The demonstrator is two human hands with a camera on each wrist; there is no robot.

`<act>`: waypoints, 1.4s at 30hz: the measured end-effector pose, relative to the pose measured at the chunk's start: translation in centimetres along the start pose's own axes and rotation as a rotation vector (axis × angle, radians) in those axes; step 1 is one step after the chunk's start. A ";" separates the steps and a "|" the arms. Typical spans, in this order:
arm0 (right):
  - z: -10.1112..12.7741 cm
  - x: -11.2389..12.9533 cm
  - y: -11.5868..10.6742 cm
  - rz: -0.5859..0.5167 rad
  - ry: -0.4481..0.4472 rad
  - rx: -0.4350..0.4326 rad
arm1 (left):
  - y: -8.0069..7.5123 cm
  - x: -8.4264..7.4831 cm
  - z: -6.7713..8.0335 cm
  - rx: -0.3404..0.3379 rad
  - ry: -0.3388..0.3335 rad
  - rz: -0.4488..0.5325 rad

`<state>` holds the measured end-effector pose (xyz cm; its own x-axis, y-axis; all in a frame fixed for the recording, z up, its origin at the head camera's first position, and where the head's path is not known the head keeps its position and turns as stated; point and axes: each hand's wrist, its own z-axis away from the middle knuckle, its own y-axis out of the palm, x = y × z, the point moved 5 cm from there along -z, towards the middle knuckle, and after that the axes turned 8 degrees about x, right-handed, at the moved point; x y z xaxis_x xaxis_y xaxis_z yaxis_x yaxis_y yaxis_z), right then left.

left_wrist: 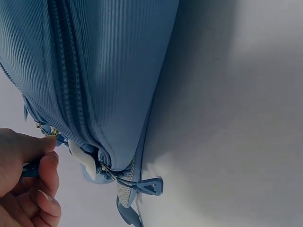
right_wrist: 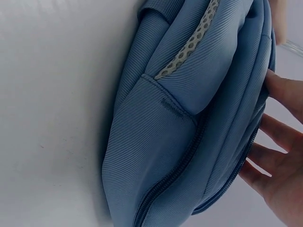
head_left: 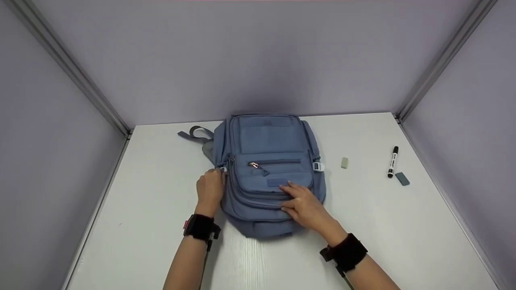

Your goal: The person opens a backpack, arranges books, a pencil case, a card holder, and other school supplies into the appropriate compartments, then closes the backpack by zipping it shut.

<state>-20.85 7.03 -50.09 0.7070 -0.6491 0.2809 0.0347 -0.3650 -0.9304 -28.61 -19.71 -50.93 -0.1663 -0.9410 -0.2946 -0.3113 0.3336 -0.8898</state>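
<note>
A blue backpack [head_left: 268,139] lies on the white table with its front pockets facing up. At its left side my left hand [head_left: 209,187] pinches a blue zipper pull [left_wrist: 31,169] between thumb and curled fingers, close by a gold slider. A second zipper pull [left_wrist: 150,186] hangs loose beside it. My right hand [head_left: 306,207] rests on the lower front pocket, its fingers [right_wrist: 279,132] spread against the fabric near the zipper seam. Higher on the front, a short pocket zipper [head_left: 282,161] carries a triangular pull [head_left: 265,172].
Right of the backpack lie a pale green block [head_left: 344,162], a black-and-white marker [head_left: 393,162] and a dark green-grey block [head_left: 402,179]. A strap [head_left: 195,135] trails from the backpack's left side. Grey panels [head_left: 181,60] border the table [head_left: 161,169] at the back and sides.
</note>
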 end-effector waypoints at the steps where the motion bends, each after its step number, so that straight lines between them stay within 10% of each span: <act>1: 0.0 0.0 0.0 -0.004 0.004 0.005 | -0.1 0.0 0.2 0.000 -0.004 0.009; 15: 0.1 0.0 0.0 -0.015 0.006 0.001 | 0.3 0.0 -0.3 -0.074 0.055 0.036; 42: 0.0 -0.1 0.1 -0.030 0.007 0.003 | 1.2 0.2 -5.1 0.056 0.010 -0.039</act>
<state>-20.85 7.08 -50.16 0.7008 -0.6422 0.3107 0.0580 -0.3829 -0.9220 -33.77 -19.17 -50.24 -0.1645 -0.9525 -0.2561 -0.2650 0.2928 -0.9187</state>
